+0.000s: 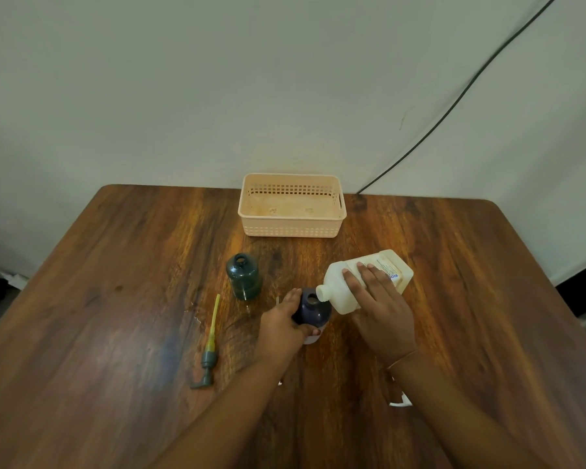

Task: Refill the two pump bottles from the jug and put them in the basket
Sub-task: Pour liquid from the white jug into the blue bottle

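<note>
While a person's right hand (pixel 378 299) tips a cream-coloured jug (pixel 369 282) so that its open neck meets the mouth of a dark purple pump bottle (pixel 312 308), the left hand (pixel 285 324) wraps around that bottle's side to steady it upright on the wooden table (pixel 115 299). Fingers of the right hand are spread and pressed across the jug's flat face, gripping it; fingers of the left are curled around the bottle's body. No liquid can be seen passing between the 2 openings, so whether pouring is under way cannot be told.

Just beyond and to the left stands the dark green pump bottle (pixel 243 275), uncapped and upright, apart from both hands. Its green pump head with yellow dip tube (pixel 209 346) lies flat on the table, nearer the person's left. A peach basket (pixel 291 228) sits at the far edge against the wall, holding neither bottle.

By this view, the refill of 1 of 2 bottles is in hand. The next move calls for a slow, steady tilt that keeps neck over mouth, then fitting a pump; the purple bottle's own pump is not clearly visible.
</note>
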